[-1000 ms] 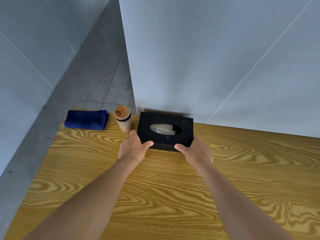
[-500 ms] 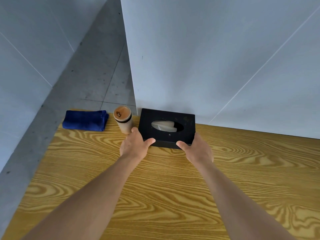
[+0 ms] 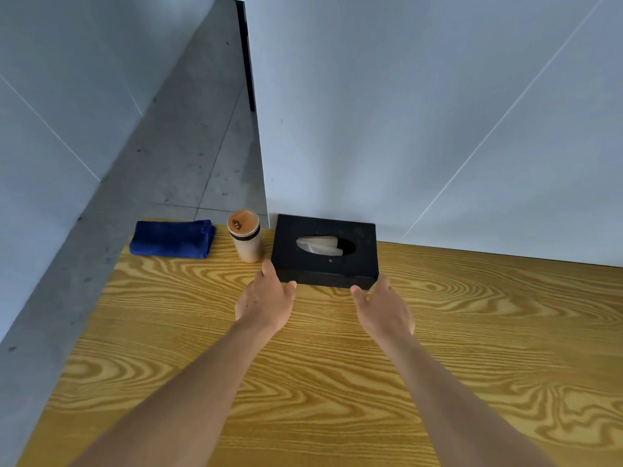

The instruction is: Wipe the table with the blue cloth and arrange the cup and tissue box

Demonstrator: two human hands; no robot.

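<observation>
A black tissue box (image 3: 325, 262) with a white tissue showing in its slot rests on the wooden table (image 3: 337, 382), its back against the white wall. A tan cup (image 3: 245, 235) with a brown lid stands just left of it. A folded blue cloth (image 3: 172, 238) lies at the table's far left corner. My left hand (image 3: 264, 298) is at the box's front left corner, fingers apart, fingertips barely touching it. My right hand (image 3: 382, 306) is at the front right corner, also spread and loose.
A white wall panel (image 3: 438, 129) rises right behind the box along the table's far edge. Grey tiled floor (image 3: 188, 156) lies beyond the table's left edge.
Both hands pushed the tissue box back against the wall, then loosened and drew slightly away from its front corners.
</observation>
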